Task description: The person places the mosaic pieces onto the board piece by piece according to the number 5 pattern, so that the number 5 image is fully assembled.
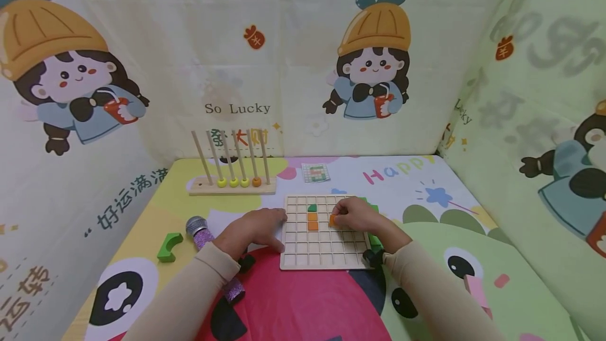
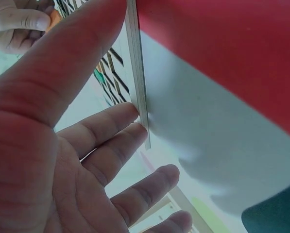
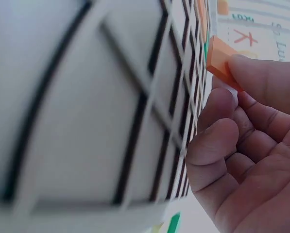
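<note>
A wooden grid board [image 1: 303, 258] lies on the patterned table cover. Set in its squares are a green piece [image 1: 312, 208] with a slanted side and, just below it, two orange square tiles [image 1: 313, 221] in a column. At the board's left edge, my left hand [image 1: 258, 228] touches the rim with thumb and fingertips, its fingers [image 2: 113, 150] mostly extended. Over the right half of the board, my right hand [image 1: 357, 216] pinches an orange tile [image 3: 220, 58] between thumb and fingers. Whether that tile touches the grid, I cannot tell.
Left of the board lie a purple glitter microphone [image 1: 203, 236] and a green arch block [image 1: 169, 248]. Behind stands a wooden peg rack [image 1: 199, 189] with beads, near a pattern card [image 1: 315, 173]. Green blocks [image 1: 375, 242] sit along the board's right side; a pink block [image 1: 475, 291] is farther right.
</note>
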The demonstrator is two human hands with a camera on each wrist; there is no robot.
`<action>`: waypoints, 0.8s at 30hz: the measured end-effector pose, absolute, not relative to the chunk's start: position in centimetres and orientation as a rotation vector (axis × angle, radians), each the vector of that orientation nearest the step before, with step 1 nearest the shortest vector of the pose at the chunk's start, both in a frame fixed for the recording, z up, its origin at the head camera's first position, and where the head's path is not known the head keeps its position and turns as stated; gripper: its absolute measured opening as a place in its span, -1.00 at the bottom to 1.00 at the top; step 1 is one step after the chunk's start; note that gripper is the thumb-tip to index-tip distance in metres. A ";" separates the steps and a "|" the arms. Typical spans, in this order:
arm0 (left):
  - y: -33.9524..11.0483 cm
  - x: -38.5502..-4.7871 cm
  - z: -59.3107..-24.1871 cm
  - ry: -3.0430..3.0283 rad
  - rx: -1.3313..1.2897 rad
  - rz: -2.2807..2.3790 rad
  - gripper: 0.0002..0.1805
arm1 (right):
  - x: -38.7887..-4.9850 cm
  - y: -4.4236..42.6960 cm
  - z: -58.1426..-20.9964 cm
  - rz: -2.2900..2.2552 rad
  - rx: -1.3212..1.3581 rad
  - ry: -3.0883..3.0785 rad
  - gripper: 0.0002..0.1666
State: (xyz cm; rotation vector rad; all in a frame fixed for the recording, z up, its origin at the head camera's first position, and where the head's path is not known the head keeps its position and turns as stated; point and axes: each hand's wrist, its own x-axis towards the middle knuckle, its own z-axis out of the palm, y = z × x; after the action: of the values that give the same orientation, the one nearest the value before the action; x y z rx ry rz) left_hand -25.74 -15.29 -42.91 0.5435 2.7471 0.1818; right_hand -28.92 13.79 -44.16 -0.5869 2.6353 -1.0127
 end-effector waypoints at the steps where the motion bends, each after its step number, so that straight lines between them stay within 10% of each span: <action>1: -15.3 -25.7 -42.9 2.747 0.543 0.184 -0.10 | -29.0 13.5 -44.0 -0.997 -0.603 2.639 -0.95; 24: -15.4 -25.7 -42.6 2.737 0.556 0.202 -0.07 | -29.6 10.9 -44.0 -0.833 -0.674 2.625 -0.93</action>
State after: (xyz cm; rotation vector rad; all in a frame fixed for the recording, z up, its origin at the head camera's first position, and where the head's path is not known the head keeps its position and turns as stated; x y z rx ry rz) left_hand -25.72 -15.39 -42.56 0.5560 2.7368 0.2017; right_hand -29.55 10.86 -44.00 -0.6740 2.6246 -0.8334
